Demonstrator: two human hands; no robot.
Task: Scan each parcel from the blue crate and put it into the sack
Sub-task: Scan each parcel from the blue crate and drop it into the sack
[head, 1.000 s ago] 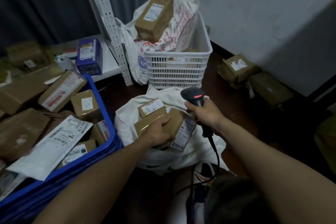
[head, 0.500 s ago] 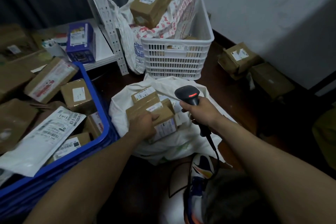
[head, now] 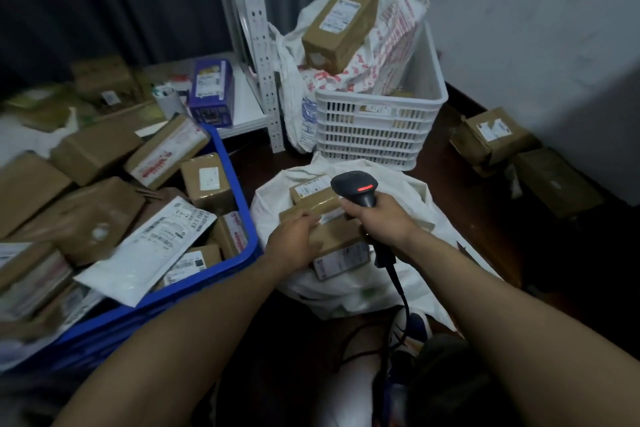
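Left hand (head: 297, 240) blurred on parcel (head: 343, 243) — scanner (head: 356, 188) gripped.

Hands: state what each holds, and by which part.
Right hand grips the scanner by its handle. Left hand lies on top of a brown parcel in the sack; a grip cannot be told.
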